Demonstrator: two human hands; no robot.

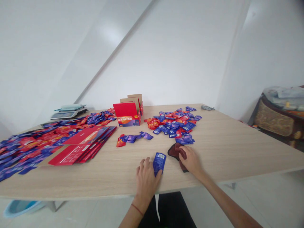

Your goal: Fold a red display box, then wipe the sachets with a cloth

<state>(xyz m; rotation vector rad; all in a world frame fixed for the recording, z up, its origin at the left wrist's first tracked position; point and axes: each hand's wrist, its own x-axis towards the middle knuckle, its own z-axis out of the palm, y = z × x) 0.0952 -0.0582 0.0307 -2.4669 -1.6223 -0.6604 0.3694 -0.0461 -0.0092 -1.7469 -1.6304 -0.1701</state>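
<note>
A blue sachet [159, 163] lies on the table with its printed back and barcode facing up. My left hand [146, 177] holds it by its left and lower edge, the thumb at the bottom corner. To the right, my right hand [191, 160] is closed on a dark brown cloth [175, 150], crumpled against the tabletop. Beyond the hands is a loose pile of blue and red sachets [174, 123]. A few more blue sachets [130, 138] and a red sachet [121, 141] lie in a short row farther left.
Open red boxes [128, 119] stand at the back of the table [228, 148]. Flattened red cartons [80, 145] are stacked on the left, beside a large spread of sachets [30, 142]. A scale [67, 113] sits behind them. A grey cloth [207, 108] lies at the far right.
</note>
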